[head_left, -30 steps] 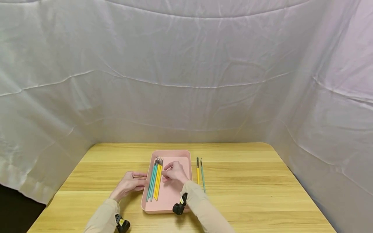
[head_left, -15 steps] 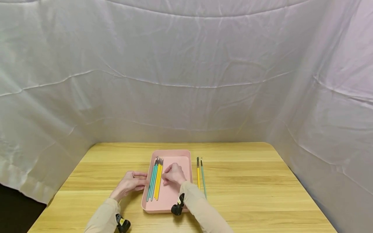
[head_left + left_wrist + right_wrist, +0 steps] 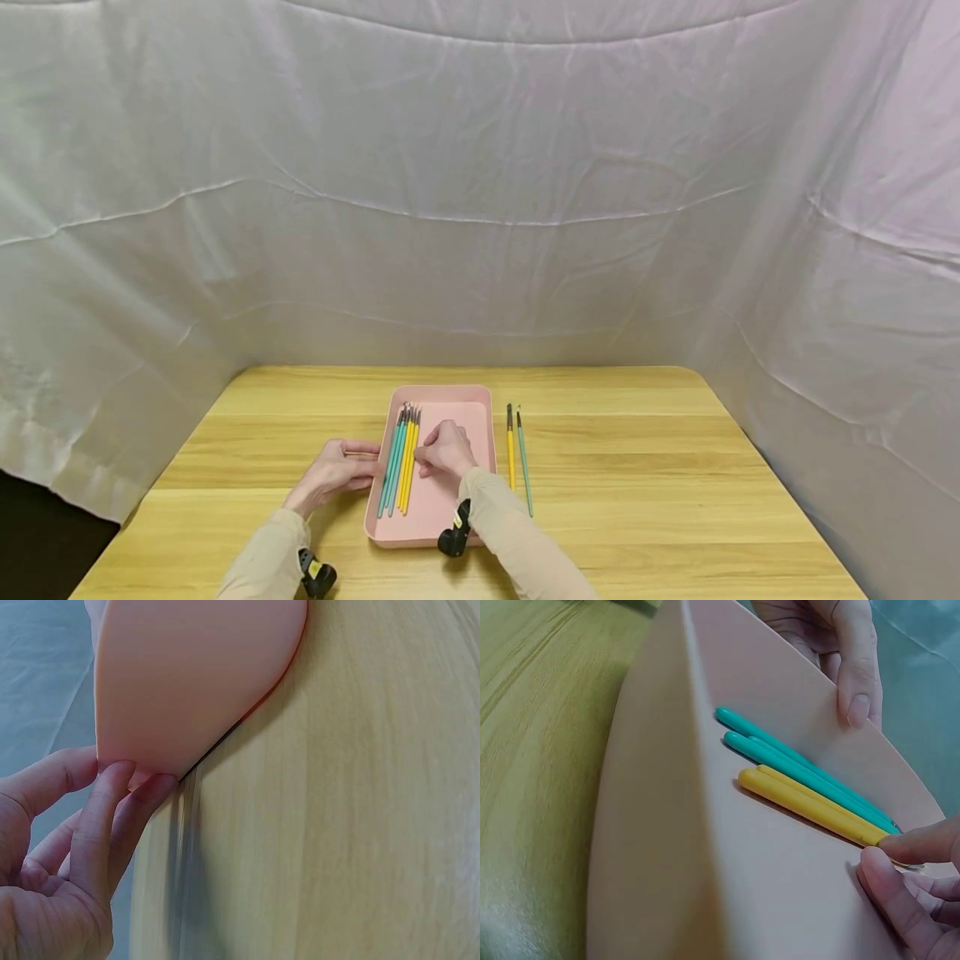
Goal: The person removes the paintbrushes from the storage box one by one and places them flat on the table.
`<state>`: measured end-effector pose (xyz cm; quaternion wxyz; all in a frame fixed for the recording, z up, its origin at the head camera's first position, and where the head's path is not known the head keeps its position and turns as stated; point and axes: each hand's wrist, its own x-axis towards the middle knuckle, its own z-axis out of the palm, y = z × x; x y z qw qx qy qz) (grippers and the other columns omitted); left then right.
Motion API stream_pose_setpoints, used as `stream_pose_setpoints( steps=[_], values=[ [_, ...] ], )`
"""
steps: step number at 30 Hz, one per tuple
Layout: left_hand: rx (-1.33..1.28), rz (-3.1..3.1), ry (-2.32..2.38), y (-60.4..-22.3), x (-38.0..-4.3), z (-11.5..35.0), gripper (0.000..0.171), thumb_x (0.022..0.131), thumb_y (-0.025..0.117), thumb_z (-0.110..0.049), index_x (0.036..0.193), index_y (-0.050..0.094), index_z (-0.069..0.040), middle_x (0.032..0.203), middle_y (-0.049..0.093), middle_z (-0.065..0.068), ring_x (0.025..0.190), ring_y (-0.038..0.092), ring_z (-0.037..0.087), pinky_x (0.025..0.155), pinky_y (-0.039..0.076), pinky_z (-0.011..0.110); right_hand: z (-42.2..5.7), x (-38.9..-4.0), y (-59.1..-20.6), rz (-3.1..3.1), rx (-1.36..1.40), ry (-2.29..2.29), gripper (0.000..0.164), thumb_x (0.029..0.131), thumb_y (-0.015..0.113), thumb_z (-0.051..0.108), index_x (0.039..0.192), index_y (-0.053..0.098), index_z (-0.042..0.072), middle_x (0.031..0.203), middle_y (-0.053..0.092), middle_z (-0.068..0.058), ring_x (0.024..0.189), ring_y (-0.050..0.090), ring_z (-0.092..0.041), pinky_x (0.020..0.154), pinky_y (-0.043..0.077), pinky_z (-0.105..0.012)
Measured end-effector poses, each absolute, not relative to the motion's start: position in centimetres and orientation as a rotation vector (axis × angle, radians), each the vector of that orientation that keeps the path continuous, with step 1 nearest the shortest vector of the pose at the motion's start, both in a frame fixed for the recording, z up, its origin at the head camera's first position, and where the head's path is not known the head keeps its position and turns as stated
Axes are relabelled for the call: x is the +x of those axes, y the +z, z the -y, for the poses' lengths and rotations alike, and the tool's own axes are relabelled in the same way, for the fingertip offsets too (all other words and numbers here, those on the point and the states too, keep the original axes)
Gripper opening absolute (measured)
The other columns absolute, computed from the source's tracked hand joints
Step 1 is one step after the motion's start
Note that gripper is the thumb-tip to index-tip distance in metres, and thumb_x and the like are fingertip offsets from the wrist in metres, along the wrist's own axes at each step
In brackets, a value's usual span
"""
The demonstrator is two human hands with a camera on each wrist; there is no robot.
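Observation:
A pink tray (image 3: pixel 442 533) holds several paintbrushes along its left side: teal-handled paintbrushes (image 3: pixel 390 475) at the far left, with yellow paintbrushes (image 3: pixel 408 467) beside them, bristles away from me. My left hand (image 3: pixel 333 473) pinches the tray's left wall; in the left wrist view fingertips press its outside while one finger reaches over the rim. Inside the tray, my right hand (image 3: pixel 447 450) has thumb and index fingertip on the rightmost yellow paintbrush (image 3: pixel 810 806), seen closely in the right wrist view. The other fingers are curled and partly hidden.
To the right of the tray, another yellow paintbrush (image 3: pixel 511 450) and a teal paintbrush (image 3: pixel 523 462) lie on the wooden table (image 3: pixel 637 492). Grey curtains (image 3: pixel 480 275) hang behind and at the sides. Black wrist cameras (image 3: pixel 455 531) sit on both sleeves.
My right wrist and forearm have shifted slightly left, uncovering more of the teal paintbrush on the table. The left hand and the tray stay nearly where they were.

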<state>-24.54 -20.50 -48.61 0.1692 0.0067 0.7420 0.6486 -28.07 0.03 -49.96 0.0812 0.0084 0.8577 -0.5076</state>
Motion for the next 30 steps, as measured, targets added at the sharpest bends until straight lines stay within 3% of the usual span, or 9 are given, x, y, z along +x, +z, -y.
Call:
stream_pose_setpoints(
  steps=[15, 22, 25, 30],
  values=[
    [0.041, -2.074, 1.862, -48.7, -24.6, 20.5, 0.053, 0.087, 0.071, 0.002, 0.131, 0.050, 0.024, 0.115, 0.070, 0.032, 0.083, 0.073, 0.012, 0.072, 0.063, 0.024, 0.5, -28.3, -50.2, -2.678, 0.000, -1.399, 0.021, 0.081, 0.080, 0.011, 0.069, 0.063, 0.009, 0.048, 0.065, -0.002, 0.039, 0.061, -0.009, 0.085, 0.062, -0.029],
    [0.049, -2.058, 1.859, -48.7, -24.6, 20.5, 0.053, 0.089, 0.070, 0.003, 0.132, 0.048, 0.024, 0.116, 0.069, 0.032, 0.084, 0.073, 0.013, 0.072, 0.063, 0.024, 0.8, -28.3, -50.1, -2.706, 0.006, -1.331, 0.021, 0.077, 0.082, 0.010, 0.064, 0.066, 0.008, 0.047, 0.064, -0.002, 0.038, 0.060, -0.012, 0.075, 0.062, -0.027],
    [0.047, -2.059, 1.861, -48.6, -24.6, 20.5, 0.052, 0.089, 0.070, 0.002, 0.132, 0.048, 0.024, 0.116, 0.070, 0.032, 0.084, 0.073, 0.012, 0.072, 0.063, 0.023, 1.1, -28.4, -50.0, -2.728, 0.002, -1.288, 0.017, 0.074, 0.083, 0.008, 0.070, 0.067, 0.006, 0.052, 0.064, -0.002, 0.046, 0.064, -0.017, 0.070, 0.062, -0.030],
    [0.046, -2.057, 1.868, -48.6, -24.7, 20.5, 0.052, 0.088, 0.071, 0.003, 0.131, 0.049, 0.024, 0.114, 0.070, 0.031, 0.085, 0.073, 0.013, 0.071, 0.063, 0.023, 1.5, -28.4, -49.6, -2.788, 0.002, -1.190, 0.025, 0.073, 0.087, 0.015, 0.082, 0.066, 0.006, 0.067, 0.063, -0.003, 0.075, 0.058, -0.026, 0.091, 0.052, -0.038]
  ],
)
